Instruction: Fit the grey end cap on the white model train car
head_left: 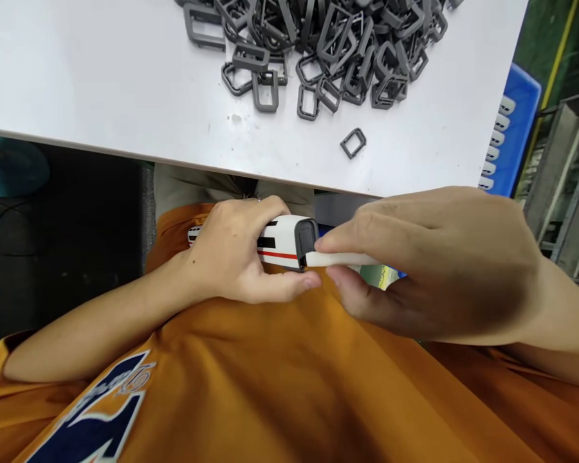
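so closest in is the orange shirt point(280, 379), and the hands are working right above it. left forearm comes in from the left side, left hand point(236, 251) palm down, wrapped snugly over a white train-like shell point(284, 235) with a red stripe, thumb stretched along its near side toward the open-looking end. that shell sits just off the table's near edge, above the lap. right hand point(444, 263) comes in from the right, back of the hand up, index and thumb pinching a thin white stick point(342, 259). its tip is at the lower corner of the dark gray end frame point(307, 238); can't tell how hard it presses. further out on the white table point(101, 77), one loose gray frame point(353, 143), then a big pile of them point(335, 32).
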Motion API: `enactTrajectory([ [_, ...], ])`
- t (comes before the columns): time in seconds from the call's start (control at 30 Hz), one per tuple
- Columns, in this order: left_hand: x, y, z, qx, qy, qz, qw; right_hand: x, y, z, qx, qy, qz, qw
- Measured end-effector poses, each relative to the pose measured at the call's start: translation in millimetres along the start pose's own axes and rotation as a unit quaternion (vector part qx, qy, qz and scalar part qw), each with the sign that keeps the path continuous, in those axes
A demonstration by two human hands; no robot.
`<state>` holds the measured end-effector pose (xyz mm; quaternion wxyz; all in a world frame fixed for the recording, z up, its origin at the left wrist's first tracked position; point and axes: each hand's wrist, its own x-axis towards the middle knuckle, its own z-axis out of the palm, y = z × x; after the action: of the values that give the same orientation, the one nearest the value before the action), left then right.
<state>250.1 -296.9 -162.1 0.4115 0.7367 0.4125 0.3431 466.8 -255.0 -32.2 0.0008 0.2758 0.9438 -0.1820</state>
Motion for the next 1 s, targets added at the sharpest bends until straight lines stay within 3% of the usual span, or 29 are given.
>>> enactTrajectory([
  [0.23, 6.5, -0.5, 6.1, 0.000, -0.002, -0.056, 0.998, 5.2, -0.3, 1.1, -0.026, -0.013, -0.020, 0.999],
  [0.77, 8.5, 2.4, 9.3, -0.002, -0.005, -0.093, 0.996, 10.6, -4.5, -8.5, -0.076, -0.033, -0.061, 0.995],
  [1.0, 7.1, -3.2, 14.8, 0.025, -0.010, -0.113, 0.993, 14.8, -7.0, 6.3, -0.063, -0.016, -0.063, 0.996],
])
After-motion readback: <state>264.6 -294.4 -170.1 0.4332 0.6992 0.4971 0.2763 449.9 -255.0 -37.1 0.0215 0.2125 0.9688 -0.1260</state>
